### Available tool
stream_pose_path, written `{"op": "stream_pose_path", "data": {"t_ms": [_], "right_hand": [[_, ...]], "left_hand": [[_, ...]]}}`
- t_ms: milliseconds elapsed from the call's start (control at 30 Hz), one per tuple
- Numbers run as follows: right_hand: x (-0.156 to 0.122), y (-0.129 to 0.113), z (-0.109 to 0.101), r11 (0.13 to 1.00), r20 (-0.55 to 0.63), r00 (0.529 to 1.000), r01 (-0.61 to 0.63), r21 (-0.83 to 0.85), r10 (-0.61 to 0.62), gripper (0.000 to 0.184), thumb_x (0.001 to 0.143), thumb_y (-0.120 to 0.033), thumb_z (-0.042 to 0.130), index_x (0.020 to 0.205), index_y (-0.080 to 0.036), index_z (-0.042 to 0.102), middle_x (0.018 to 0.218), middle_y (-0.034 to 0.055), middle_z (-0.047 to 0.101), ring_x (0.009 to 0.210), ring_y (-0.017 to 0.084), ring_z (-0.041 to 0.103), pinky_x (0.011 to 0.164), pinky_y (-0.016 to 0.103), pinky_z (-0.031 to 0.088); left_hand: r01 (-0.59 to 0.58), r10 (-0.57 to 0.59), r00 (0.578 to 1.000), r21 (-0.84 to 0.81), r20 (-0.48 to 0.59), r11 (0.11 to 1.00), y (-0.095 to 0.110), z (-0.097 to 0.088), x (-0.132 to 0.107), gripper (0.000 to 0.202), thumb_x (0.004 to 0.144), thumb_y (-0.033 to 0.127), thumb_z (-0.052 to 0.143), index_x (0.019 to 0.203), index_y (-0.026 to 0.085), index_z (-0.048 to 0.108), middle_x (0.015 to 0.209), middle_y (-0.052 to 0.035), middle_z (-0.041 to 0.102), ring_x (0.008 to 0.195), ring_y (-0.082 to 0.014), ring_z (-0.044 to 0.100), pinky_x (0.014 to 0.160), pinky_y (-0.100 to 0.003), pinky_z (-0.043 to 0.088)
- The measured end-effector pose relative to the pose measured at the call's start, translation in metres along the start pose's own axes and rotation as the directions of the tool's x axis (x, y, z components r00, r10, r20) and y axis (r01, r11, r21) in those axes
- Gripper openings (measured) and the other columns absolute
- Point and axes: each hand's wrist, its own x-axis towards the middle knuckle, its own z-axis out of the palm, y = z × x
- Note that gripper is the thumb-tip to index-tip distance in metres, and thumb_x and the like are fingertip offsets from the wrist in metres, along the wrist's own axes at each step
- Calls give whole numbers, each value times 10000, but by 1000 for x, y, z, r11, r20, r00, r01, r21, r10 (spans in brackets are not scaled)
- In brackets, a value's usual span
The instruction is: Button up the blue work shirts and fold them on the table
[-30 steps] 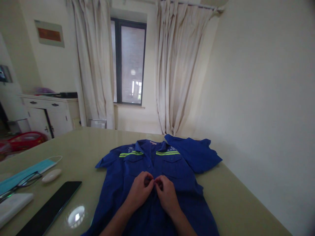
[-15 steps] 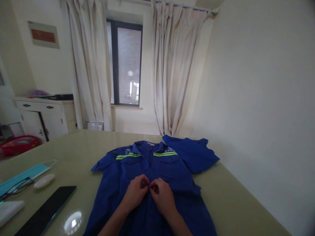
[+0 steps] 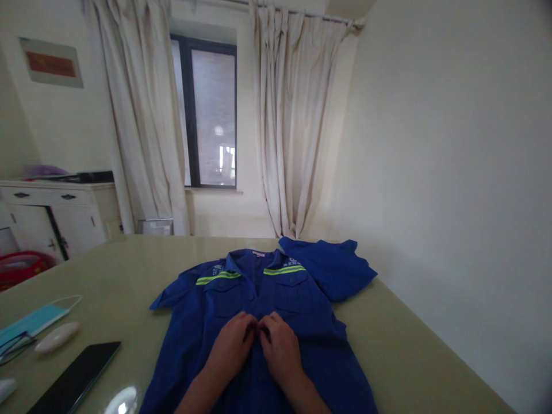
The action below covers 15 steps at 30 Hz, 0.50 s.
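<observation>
Cream curtains (image 3: 295, 115) hang either side of a dark-framed window (image 3: 214, 115) at the upper middle of the frame, with a white cabinet (image 3: 73, 227) at the left edge. Below them, your pale green table (image 3: 414, 356) fills the lower part. On it, at the lower middle, the blue shirt (image 3: 328, 356) lies front up, collar away from you, yellow-green stripes across the chest, one sleeve spread towards the right. Your left hand (image 3: 233, 340) and right hand (image 3: 281, 345) meet at its front opening, below the chest pockets. Both have their fingers curled and nearly closed, thumb and fingertips pinching the cloth; you cannot tell whether a button sits between them. At the lower left, a black phone (image 3: 75, 376) lies near a pale oval object (image 3: 57, 338), glasses (image 3: 17, 348) and a blue face mask (image 3: 38, 322).
</observation>
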Motion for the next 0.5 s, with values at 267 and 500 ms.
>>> {"op": "stream_pose_path", "data": {"t_ms": [267,500], "right_hand": [[1,-3,-2,998,-19,999,-25,59,26,217,915,-111,503,891,-257,663,938,-20,673,845,140,648,714,231,384],[5,-7,-3,948,-76,994,-56,312,83,140,868,-135,527,861,-226,633,926,16,674,860,168,636,754,244,427]], "left_hand": [[-5,4,999,26,40,1000,-3,-2,2,269,906,112,474,984,243,696,993,-31,696,949,-190,652,849,-279,445],[18,-17,999,18,-30,1000,2,-2,1,187,923,147,497,938,238,659,936,-9,699,893,-178,655,779,-267,437]]}}
